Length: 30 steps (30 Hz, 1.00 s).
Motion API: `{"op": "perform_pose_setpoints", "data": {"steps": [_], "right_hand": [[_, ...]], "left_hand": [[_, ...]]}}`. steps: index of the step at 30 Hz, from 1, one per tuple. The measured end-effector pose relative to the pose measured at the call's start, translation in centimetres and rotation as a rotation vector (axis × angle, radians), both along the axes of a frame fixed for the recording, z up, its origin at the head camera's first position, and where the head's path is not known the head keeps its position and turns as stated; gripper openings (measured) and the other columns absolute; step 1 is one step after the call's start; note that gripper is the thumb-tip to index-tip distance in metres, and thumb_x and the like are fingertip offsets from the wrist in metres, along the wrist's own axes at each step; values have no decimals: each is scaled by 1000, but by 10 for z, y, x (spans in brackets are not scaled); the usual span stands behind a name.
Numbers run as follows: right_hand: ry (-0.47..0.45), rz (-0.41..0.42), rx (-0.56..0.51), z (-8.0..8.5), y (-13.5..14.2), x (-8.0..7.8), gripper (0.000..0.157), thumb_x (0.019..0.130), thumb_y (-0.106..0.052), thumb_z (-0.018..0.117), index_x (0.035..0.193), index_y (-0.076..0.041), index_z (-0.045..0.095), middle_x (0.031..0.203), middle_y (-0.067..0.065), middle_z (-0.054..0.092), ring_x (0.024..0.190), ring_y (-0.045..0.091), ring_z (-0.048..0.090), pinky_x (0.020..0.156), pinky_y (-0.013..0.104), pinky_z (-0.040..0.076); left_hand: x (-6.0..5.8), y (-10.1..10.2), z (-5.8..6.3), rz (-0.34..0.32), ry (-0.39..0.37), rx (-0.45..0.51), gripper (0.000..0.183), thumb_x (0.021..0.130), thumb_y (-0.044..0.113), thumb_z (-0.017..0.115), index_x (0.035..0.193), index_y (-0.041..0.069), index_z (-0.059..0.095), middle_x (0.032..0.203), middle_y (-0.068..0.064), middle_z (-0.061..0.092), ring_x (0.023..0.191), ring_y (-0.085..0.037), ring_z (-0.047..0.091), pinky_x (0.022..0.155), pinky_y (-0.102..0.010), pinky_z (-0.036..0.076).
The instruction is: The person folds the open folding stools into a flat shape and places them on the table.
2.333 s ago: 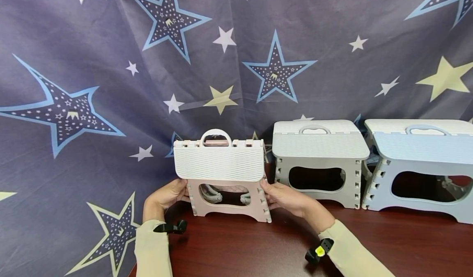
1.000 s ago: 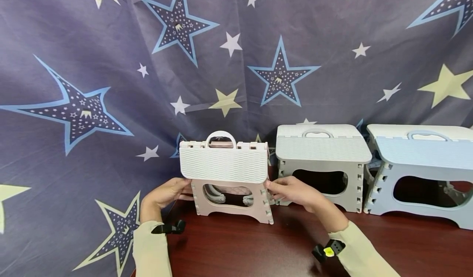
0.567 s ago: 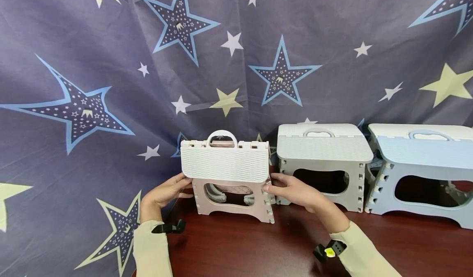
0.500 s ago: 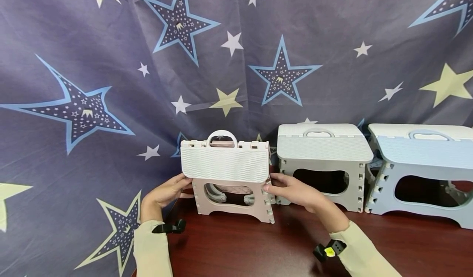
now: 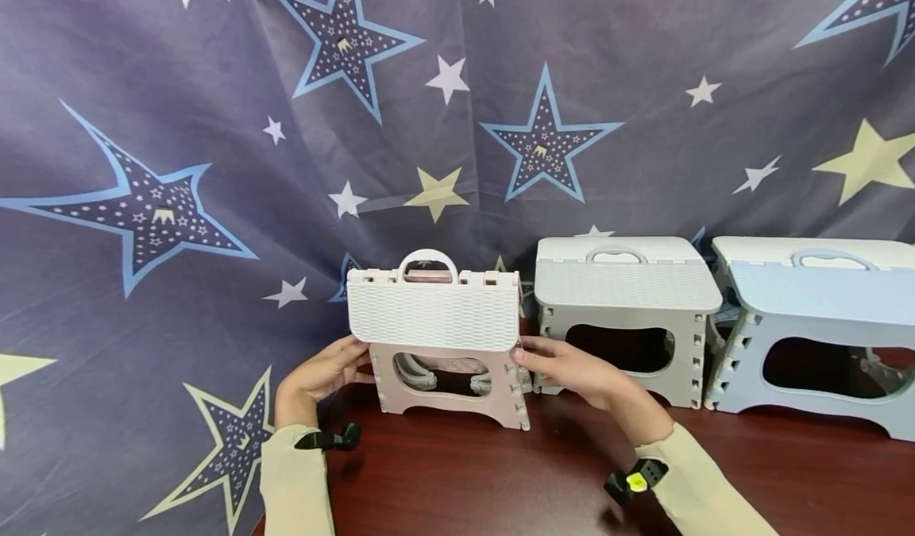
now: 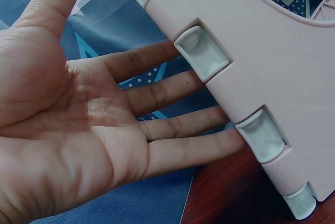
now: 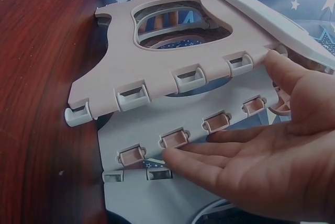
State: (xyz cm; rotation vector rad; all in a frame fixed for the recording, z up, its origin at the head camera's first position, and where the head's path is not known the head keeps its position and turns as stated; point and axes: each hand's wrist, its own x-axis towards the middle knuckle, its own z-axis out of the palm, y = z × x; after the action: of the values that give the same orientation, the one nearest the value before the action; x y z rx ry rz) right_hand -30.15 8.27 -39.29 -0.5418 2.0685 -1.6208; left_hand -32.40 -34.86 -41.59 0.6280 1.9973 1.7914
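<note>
A pale pink folding step stool (image 5: 434,312) stands half folded on the dark red table, its white seat halves sloping down from a ridge with a raised handle (image 5: 427,256). At its left edge is my left hand (image 5: 325,373); in the left wrist view straight fingertips touch the hinged edge of the pink leg panel (image 6: 282,62), the thumb higher up. My right hand (image 5: 572,365) is at the opposite edge. The right wrist view shows its thumb by the front leg panel (image 7: 120,72) and nearly straight fingers against the side panel (image 7: 152,130). Some fingertips are hidden.
A grey folding stool (image 5: 622,286) stands unfolded close to my right hand. Beyond it is a blue folding stool (image 5: 829,290), cut off by the frame's edge. A star-patterned cloth (image 5: 386,155) hangs behind, and the table (image 5: 457,480) extends in front.
The head view has shifted slightly. My right fingers have changed their hold: the forefinger now lies higher and further out along the stool's side. The stool looks nearly unchanged, and my left hand stays put.
</note>
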Motion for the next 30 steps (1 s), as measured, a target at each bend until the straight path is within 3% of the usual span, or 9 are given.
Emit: {"op": "perform_pose_setpoints", "data": {"steps": [14,30], "right_hand": [[-77,-9,-96,-1,-3,4,71,107,-34,54,158,4,24,158,28,37,149,43,34,119,60,33],[-73,-13,-133,0,-7,5,68,108,-31,51,154,11,24,156,29,38,147,41,36,121,57,33]], "left_hand": [[-1,-1,-1,-15,-19,26,36,112,31,38,148,26,38,137,16,55,128,-5,53,99,-51,52],[1,3,6,-13,-25,18,33,113,30,36,145,29,40,135,16,57,126,-6,55,99,-50,52]]}}
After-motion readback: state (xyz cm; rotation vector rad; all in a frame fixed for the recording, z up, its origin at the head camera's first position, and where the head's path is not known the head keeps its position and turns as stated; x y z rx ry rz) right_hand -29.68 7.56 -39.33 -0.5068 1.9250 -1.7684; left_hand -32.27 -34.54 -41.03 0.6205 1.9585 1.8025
